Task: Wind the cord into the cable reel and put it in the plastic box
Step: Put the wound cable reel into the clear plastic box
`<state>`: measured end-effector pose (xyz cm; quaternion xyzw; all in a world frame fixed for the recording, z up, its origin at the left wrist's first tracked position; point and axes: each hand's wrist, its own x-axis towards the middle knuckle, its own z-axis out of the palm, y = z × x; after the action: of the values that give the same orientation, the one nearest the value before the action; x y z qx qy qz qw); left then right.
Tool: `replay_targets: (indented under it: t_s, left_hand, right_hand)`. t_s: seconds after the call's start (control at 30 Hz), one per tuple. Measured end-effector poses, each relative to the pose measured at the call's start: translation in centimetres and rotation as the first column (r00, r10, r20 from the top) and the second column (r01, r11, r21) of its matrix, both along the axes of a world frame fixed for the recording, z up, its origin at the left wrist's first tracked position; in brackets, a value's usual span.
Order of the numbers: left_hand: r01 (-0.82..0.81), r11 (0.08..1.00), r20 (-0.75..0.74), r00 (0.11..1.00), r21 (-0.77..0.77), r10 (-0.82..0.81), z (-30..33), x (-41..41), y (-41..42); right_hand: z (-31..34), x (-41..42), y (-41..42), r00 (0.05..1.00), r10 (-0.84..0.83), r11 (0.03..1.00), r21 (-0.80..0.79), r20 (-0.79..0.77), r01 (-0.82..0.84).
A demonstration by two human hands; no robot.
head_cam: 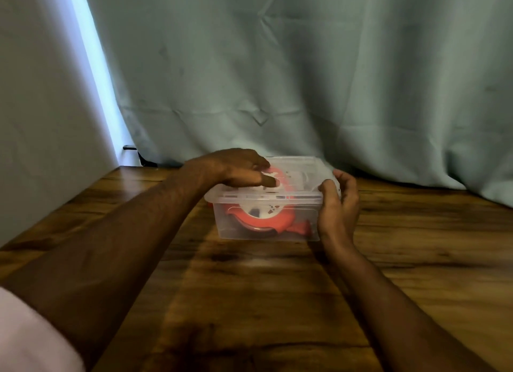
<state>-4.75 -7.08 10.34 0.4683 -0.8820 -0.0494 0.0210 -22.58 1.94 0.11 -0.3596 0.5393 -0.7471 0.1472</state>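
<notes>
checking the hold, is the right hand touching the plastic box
Touching: the head view shows the right hand wrapped around the plastic box's right end.

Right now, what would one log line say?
reel: inside plastic box | left hand: on top | right hand: gripping box's right end | table: wooden

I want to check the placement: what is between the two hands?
In the head view, the plastic box with the orange cable reel inside lies between the left hand and the right hand.
</notes>
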Motion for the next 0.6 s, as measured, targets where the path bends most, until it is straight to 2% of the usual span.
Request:
replay_targets:
  t_s: [0.07, 0.2, 0.27, 0.4, 0.53, 0.6]
  left_hand:
    - [0.043, 0.999, 0.033, 0.999, 0.017, -0.043, -0.8, -0.7, 0.1]
    - [0.063, 0.997, -0.049, 0.997, 0.045, -0.061, -3.3, -1.2, -0.3]
    - [0.060, 0.997, -0.034, 0.998, 0.043, -0.059, -3.3, -1.1, -0.6]
    - [0.051, 0.997, -0.020, 0.999, 0.052, -0.050, -2.9, -1.0, -0.4]
    - [0.061, 0.997, -0.045, 0.997, 0.037, -0.059, -3.3, -0.9, -0.4]
    - [0.061, 0.998, -0.051, 0.997, 0.034, -0.060, -3.4, -0.8, -0.5]
  right_hand:
    - [0.0, -0.4, -0.3, 0.998, 0.002, 1.000, 0.018, 0.056, -0.003]
    - [-0.1, -0.5, -0.1, 0.992, 0.035, 0.999, 0.023, 0.120, -0.038]
    - [-0.3, 0.0, 0.0, 0.986, 0.027, 0.996, 0.078, 0.163, -0.040]
    - [0.2, 0.5, 0.3, 0.927, 0.064, 0.971, 0.190, 0.369, -0.142]
    - [1.0, 0.1, 0.6, 0.851, 0.134, 0.959, 0.149, 0.507, -0.240]
    - [1.3, 0.0, 0.6, 0.857, 0.091, 0.979, 0.110, 0.507, -0.169]
